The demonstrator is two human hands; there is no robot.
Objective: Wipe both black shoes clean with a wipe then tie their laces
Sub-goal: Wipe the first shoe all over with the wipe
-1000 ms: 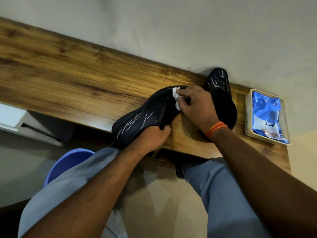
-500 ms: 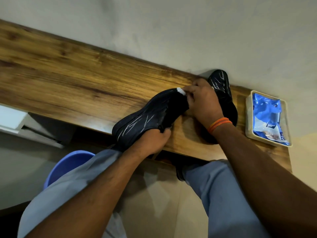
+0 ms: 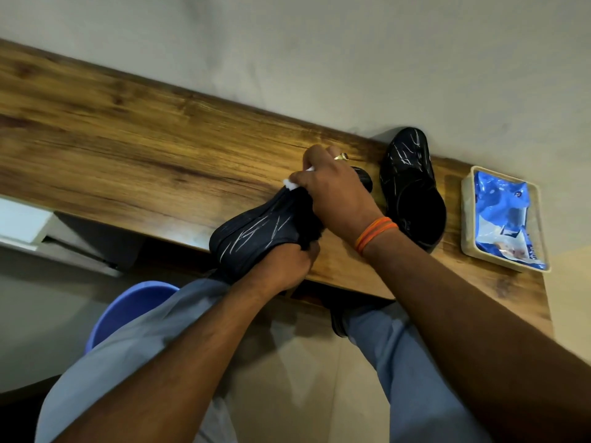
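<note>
**Wipe pressed to the held shoe at the counter's edge**

The wooden counter runs along a pale wall. Over its near edge the left hand grips one black shoe, fingers curled round its lower side, the shoe tilted up off the surface. The right hand rests on top of this shoe, its fingers pinching a white wipe against the upper. The second black shoe lies flat on the counter just beside it, near the wall. Further right, a shallow tray holds a blue wipes packet. A blue bucket stands below the counter.
</note>
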